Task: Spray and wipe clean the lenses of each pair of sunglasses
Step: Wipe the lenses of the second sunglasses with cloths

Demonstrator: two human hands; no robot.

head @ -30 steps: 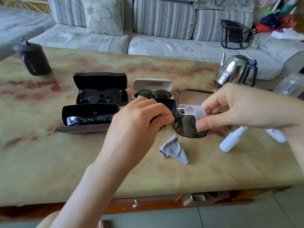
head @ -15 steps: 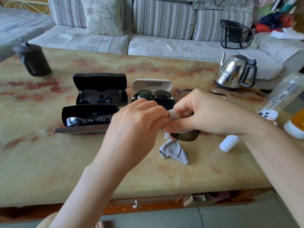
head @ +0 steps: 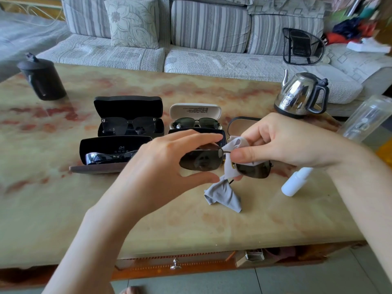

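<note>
My left hand [head: 167, 166] holds a pair of dark-lensed sunglasses [head: 201, 161] above the table, fingers on the top edge of one lens and thumb under it. My right hand [head: 282, 143] pinches a grey cloth [head: 229, 168] around the other lens near the bridge; the cloth's tail hangs down onto the marble table [head: 63, 209]. A white spray bottle [head: 296, 181] lies on the table to the right. Three other sunglasses rest in open cases: a black pair [head: 129, 124], a wraparound pair [head: 106, 157] and a metal-framed pair [head: 196, 123].
An empty open case [head: 239, 124] lies behind my hands. A steel kettle [head: 301, 96] stands at the back right, a black lidded pot [head: 41, 78] at the back left, a clear bottle [head: 364, 117] at the right edge. A sofa runs behind the table.
My right hand with the cloth slid from the far lens in toward my left hand, then back out onto the lens beside the bridge. The glasses now face me with both lenses showing.
</note>
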